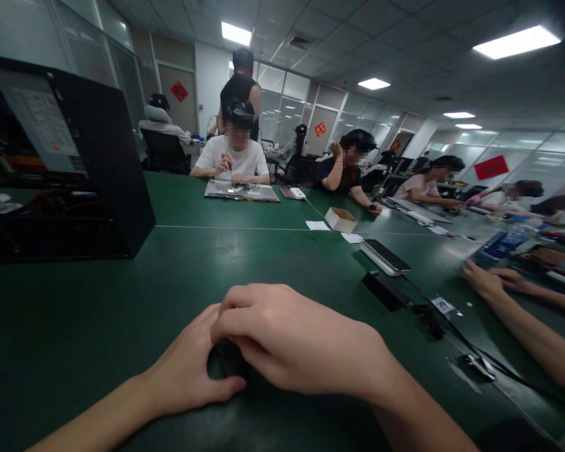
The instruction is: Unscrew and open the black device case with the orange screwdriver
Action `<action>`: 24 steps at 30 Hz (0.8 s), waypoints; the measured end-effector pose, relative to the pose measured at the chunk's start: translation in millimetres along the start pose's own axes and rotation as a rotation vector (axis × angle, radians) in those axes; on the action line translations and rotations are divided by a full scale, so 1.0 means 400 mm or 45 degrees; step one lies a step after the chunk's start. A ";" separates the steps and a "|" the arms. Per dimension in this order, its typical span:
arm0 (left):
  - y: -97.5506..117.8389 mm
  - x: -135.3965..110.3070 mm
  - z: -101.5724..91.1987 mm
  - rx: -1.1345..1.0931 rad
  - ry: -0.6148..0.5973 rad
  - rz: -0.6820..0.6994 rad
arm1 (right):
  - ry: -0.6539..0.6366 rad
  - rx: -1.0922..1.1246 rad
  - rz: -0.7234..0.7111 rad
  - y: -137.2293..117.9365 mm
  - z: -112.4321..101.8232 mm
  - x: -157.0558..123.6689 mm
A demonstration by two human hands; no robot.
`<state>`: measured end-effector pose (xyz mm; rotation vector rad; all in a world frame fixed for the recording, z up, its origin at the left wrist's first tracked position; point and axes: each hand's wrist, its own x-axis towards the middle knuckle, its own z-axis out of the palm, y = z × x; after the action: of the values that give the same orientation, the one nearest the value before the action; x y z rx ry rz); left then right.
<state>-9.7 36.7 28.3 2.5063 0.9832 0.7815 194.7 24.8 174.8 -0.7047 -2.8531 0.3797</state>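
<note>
My left hand [188, 361] lies low over the green table [207, 273], its thumb and fingers curved round a small dark object [228, 359]. The kind of that object cannot be made out, as both hands cover most of it. My right hand [287, 333] arches over from the right with bent fingers closed at the same spot. Its fingertips meet the fingers of my left hand, and what they grip is hidden.
An opened black computer case [110, 169] stands at left. To the right are a small box [340, 220], a phone on a white block [386, 256], a black adapter [385, 290] and cables [471, 345]. Another person's hands [487, 282] rest at far right; several people sit opposite.
</note>
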 end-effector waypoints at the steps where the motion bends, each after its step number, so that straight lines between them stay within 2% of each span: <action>1: 0.003 0.001 0.000 -0.007 -0.015 0.015 | -0.024 0.015 -0.005 -0.004 -0.002 -0.005; 6: 0.009 0.003 0.001 -0.044 -0.064 -0.023 | -0.104 -0.165 0.252 -0.021 0.001 -0.037; 10: 0.006 0.002 0.001 -0.003 -0.099 -0.033 | -0.239 -0.252 0.326 -0.017 -0.013 -0.080; 13: 0.001 -0.002 0.006 0.047 -0.059 -0.053 | -0.301 -0.256 0.445 -0.015 -0.035 -0.114; 15: -0.003 -0.006 0.010 0.122 0.025 -0.080 | -0.316 -0.252 0.496 -0.015 -0.045 -0.128; 18: -0.009 -0.011 0.015 0.266 0.123 -0.086 | -0.313 -0.233 0.489 -0.016 -0.047 -0.131; 24: -0.024 -0.014 0.020 0.282 0.085 0.021 | -0.292 -0.240 0.410 -0.007 -0.031 -0.117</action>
<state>-13.3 38.6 15.1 2.6931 1.1290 0.8055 237.1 2.9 182.4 -1.2395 -3.0173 0.2490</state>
